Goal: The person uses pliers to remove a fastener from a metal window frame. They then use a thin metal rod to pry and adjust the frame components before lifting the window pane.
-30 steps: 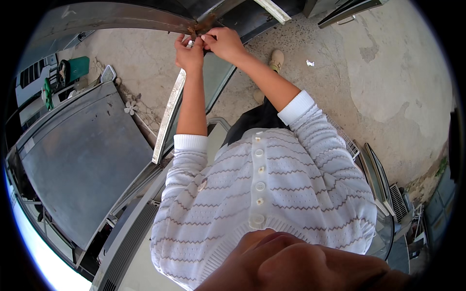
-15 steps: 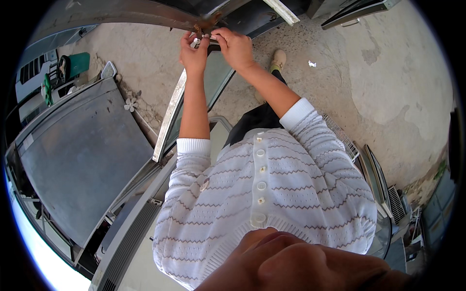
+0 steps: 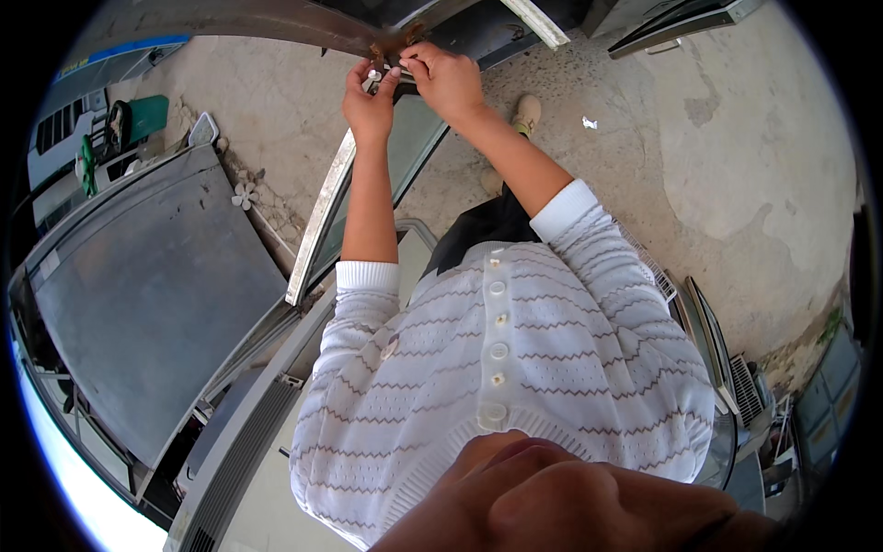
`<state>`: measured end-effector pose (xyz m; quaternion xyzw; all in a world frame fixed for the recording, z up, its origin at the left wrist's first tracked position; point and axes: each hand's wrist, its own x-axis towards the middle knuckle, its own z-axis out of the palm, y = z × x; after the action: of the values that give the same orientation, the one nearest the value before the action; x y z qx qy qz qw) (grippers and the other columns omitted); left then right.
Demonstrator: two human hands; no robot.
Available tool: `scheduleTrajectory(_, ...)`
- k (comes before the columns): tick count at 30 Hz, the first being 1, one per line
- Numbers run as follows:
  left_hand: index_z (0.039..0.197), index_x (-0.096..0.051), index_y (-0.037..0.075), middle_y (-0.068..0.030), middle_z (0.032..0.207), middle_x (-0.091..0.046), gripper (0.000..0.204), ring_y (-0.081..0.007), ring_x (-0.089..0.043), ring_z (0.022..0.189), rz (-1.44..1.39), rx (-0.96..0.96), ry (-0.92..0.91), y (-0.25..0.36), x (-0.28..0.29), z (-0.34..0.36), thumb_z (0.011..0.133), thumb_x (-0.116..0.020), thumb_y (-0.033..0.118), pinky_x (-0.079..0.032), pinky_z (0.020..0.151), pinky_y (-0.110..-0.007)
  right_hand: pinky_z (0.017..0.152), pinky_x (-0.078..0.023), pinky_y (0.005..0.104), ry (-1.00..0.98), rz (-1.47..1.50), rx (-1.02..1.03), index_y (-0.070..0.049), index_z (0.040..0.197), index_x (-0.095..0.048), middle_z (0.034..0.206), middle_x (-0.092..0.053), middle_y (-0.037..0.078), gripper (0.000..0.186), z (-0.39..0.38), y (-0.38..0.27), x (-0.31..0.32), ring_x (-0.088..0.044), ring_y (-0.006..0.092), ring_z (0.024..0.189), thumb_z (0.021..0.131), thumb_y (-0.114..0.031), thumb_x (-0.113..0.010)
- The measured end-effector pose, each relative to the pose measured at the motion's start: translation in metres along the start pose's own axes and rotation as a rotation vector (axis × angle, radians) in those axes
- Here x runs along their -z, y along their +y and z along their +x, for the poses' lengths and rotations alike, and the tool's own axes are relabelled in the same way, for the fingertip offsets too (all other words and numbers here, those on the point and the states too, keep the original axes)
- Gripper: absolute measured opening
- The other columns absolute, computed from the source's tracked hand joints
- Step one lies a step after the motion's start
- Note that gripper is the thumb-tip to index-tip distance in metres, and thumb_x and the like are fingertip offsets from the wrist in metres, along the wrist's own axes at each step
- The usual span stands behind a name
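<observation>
Closest to my view, the white striped cardigan (image 3: 501,368) fills the lower middle. Beyond it, the left hand (image 3: 370,112) has thumb and forefinger slightly apart, with a small white fitting (image 3: 373,75) between them, just below the rusty joint (image 3: 411,35) of a metal rail (image 3: 267,22); I cannot tell whether they grip it. The right hand (image 3: 451,87) has its thumb and forefinger close together beside the joint, and I cannot make out whether anything is clamped there. I judge that a loose pinch could drop the fitting, and that the corroded edge could scrape a fingertip. The fitting is too small for me to read its direction or long axis; the rail's runs left to right, bowed by the lens. Under the hands, a white-edged glass panel (image 3: 418,140) slants down to the left. Farther off, a white fan wheel (image 3: 245,195) and a white scrap (image 3: 589,122) lie on the concrete floor (image 3: 736,110).
</observation>
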<state>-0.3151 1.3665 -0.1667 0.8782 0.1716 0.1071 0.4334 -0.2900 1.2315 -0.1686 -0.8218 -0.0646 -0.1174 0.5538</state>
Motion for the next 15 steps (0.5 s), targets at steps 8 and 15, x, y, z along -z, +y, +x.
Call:
scheduleTrajectory(8, 0.111, -0.058, -0.001, -0.0126, 0.092, -0.066, 0.053, -0.0247, -0.063, 0.087, 0.055, -0.045, 0.086, 0.000, -0.007, -0.001, 0.073, -0.078, 0.030, -0.047, 0.081, -0.034, 0.062, -0.052, 0.0275, -0.072, 0.025, -0.053, -0.007, 0.089, -0.069, 0.079, -0.069, 0.006, 0.011, 0.012, -0.001, 0.006, -0.068, 0.0200, 0.068, 0.082, -0.013, -0.063)
scheduleTrajectory(15, 0.109, -0.058, -0.001, -0.0142, 0.093, -0.066, 0.049, -0.0264, -0.063, 0.086, 0.135, -0.107, 0.110, -0.001, -0.009, -0.001, 0.075, -0.076, 0.030, -0.047, 0.079, -0.036, 0.066, -0.052, 0.0234, -0.131, 0.485, -0.337, 0.001, 0.094, -0.066, 0.083, -0.069, 0.009, 0.021, 0.006, 0.004, 0.003, -0.069, 0.0147, 0.078, 0.090, -0.018, -0.058)
